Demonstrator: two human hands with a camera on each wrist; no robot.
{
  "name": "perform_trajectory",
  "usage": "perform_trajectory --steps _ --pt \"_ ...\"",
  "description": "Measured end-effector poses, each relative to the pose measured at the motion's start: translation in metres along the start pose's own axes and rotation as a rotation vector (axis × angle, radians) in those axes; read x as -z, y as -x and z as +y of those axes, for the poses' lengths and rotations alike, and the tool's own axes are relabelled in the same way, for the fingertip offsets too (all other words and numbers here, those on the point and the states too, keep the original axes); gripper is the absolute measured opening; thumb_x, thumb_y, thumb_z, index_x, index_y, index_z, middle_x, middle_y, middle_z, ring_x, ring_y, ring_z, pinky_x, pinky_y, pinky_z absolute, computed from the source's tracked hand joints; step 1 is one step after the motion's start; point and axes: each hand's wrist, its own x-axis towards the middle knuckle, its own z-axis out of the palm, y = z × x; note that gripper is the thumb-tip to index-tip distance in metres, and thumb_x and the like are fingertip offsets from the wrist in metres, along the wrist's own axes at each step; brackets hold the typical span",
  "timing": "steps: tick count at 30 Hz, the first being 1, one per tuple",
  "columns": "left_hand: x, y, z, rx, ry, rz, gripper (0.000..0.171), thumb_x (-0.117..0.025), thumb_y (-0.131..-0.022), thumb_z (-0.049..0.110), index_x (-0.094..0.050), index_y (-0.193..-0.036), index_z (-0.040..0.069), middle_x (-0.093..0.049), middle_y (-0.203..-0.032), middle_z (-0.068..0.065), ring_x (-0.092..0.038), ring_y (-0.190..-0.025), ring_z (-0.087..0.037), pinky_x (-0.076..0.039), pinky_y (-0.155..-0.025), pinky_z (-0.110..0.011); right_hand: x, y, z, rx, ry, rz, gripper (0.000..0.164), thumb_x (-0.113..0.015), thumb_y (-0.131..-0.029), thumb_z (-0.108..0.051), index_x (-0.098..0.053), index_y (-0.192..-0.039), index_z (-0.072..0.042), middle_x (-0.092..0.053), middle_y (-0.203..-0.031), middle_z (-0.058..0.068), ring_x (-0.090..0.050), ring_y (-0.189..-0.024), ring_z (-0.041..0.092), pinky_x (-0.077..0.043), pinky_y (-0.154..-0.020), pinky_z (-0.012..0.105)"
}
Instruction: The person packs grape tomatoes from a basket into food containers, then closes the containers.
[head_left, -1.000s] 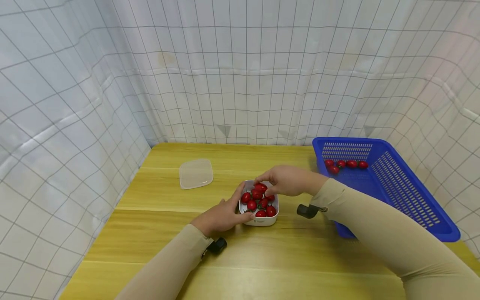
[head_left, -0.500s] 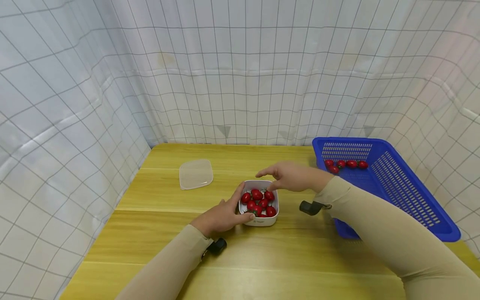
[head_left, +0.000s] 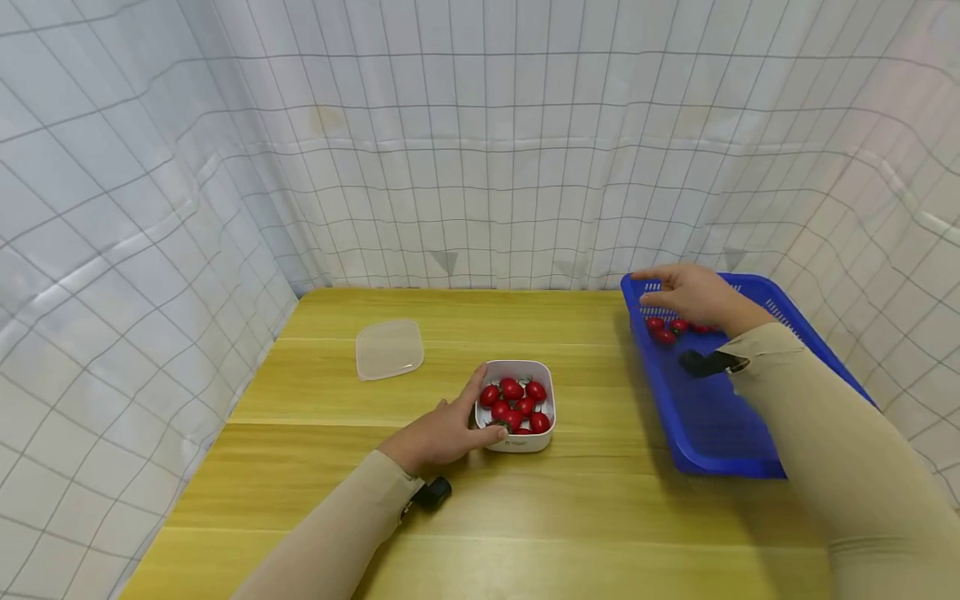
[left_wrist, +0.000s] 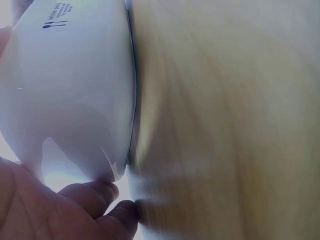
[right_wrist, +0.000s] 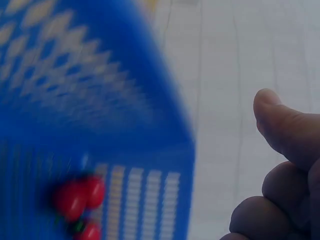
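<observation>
My left hand (head_left: 442, 431) grips a white square food container (head_left: 517, 446) at its left side, thumb over the front rim and fingers along the wall. Several small red cherry tomatoes (head_left: 513, 388) with green stems lie inside it. The left wrist view shows printed lettering on the container wall (left_wrist: 65, 100), with fingertips against its lower end. Over the back of a blue plastic basket (head_left: 693, 417) hovers my right hand (head_left: 697, 293), holding nothing, its thumb and index finger apart. Below it, several more cherry tomatoes (head_left: 663, 336) sit in the basket's back left corner, partly hidden by the hand.
A translucent square lid (head_left: 389, 349) lies flat on the wooden table (head_left: 322, 400), left of the container. The basket's raised slotted walls stand at the table's right side. White gridded curtain (head_left: 480, 167) encloses the back and both sides.
My right hand has left the container and moved right and back, over the basket. A tomato was laid among the others in the container. The left hand keeps its hold.
</observation>
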Motion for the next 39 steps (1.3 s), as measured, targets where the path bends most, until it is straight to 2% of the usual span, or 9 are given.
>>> perform_trajectory --steps 4,8,11,14,15,25,29,33,39 --pt "0.0 0.001 0.0 0.02 0.002 -0.003 0.108 -0.067 -0.093 0.065 0.004 -0.17 0.038 -0.027 -0.174 -0.005 -0.014 -0.156 -0.061 -0.015 -0.128 -0.069 0.007 0.005 0.049 -0.09 0.02 0.006 0.056 -0.064 -0.105 -0.036 -0.055 -0.154 -0.01 -0.042 -0.062 -0.005 -0.041 -0.052 0.014 -0.038 -0.052 0.033" --pt "0.0 0.001 0.0 0.013 -0.002 -0.001 0.109 -0.067 -0.093 0.065 0.003 -0.171 0.034 -0.028 -0.174 -0.006 -0.018 -0.156 -0.059 -0.014 -0.128 -0.068 0.01 0.013 0.085 -0.131 0.079 -0.001 0.058 -0.061 -0.106 -0.038 -0.052 -0.154 -0.005 -0.054 -0.062 -0.002 -0.05 -0.061 0.017 -0.049 -0.071 0.043" --pt "0.0 0.001 0.0 0.01 0.001 0.002 0.108 -0.067 -0.094 0.064 0.003 -0.171 0.033 -0.029 -0.174 -0.008 -0.019 -0.156 -0.059 -0.014 -0.129 -0.067 0.012 0.018 0.102 -0.134 0.119 -0.006 0.059 -0.061 -0.107 -0.035 -0.051 -0.154 -0.001 -0.076 -0.101 0.022 -0.067 -0.093 0.038 -0.049 -0.099 0.063" --pt "0.0 0.002 0.0 0.021 0.005 0.0 0.108 -0.066 -0.093 0.066 0.004 -0.17 0.036 -0.029 -0.174 -0.008 -0.015 -0.156 -0.061 -0.015 -0.128 -0.069 0.014 0.02 0.115 -0.13 0.136 -0.01 0.058 -0.062 -0.106 -0.03 -0.05 -0.152 0.002 -0.056 -0.143 0.037 -0.053 -0.13 0.058 -0.035 -0.113 0.075" --pt "0.0 0.003 0.001 0.022 0.005 0.001 0.108 -0.066 -0.093 0.066 0.004 -0.17 0.036 -0.029 -0.174 -0.008 -0.014 -0.156 -0.062 -0.015 -0.128 -0.069 0.015 0.021 0.119 -0.13 0.148 -0.017 0.058 -0.062 -0.106 -0.029 -0.05 -0.152 0.004 -0.051 -0.147 0.039 -0.045 -0.137 0.062 -0.033 -0.114 0.075" --pt "0.0 0.0 0.001 0.003 -0.004 -0.002 0.108 -0.066 -0.094 0.064 0.005 -0.17 0.035 -0.027 -0.174 -0.006 -0.02 -0.156 -0.057 -0.011 -0.13 -0.065 0.014 0.027 0.141 -0.206 0.156 -0.188 0.069 -0.065 -0.104 -0.031 -0.04 -0.155 0.008 -0.034 -0.154 0.046 -0.026 -0.144 0.067 -0.029 -0.114 0.078" --pt "0.0 -0.002 0.0 -0.002 -0.014 0.0 0.108 -0.066 -0.095 0.063 0.005 -0.17 0.034 -0.027 -0.174 -0.006 -0.025 -0.156 -0.056 -0.01 -0.131 -0.064 0.012 0.027 0.141 -0.224 0.156 -0.213 0.075 -0.067 -0.101 -0.032 -0.038 -0.155 0.012 -0.031 -0.154 0.047 -0.019 -0.143 0.071 -0.025 -0.115 0.08" --pt "0.0 -0.002 0.0 -0.003 -0.016 -0.004 0.108 -0.066 -0.094 0.064 0.005 -0.17 0.034 -0.026 -0.175 -0.005 -0.025 -0.156 -0.056 -0.011 -0.13 -0.065 0.011 0.025 0.144 -0.229 0.17 -0.224 0.076 -0.069 -0.098 -0.028 -0.039 -0.15 0.019 -0.033 -0.151 0.048 -0.02 -0.141 0.073 -0.02 -0.116 0.081" --pt "0.001 -0.001 0.0 0.034 -0.015 -0.011 0.108 -0.065 -0.093 0.068 0.006 -0.169 0.04 -0.028 -0.174 -0.006 -0.013 -0.156 -0.062 -0.017 -0.127 -0.07 0.009 0.024 0.144 -0.225 0.157 -0.226 0.073 -0.07 -0.097 -0.024 -0.042 -0.148 0.02 -0.038 -0.148 0.049 -0.031 -0.14 0.07 -0.032 -0.113 0.077"
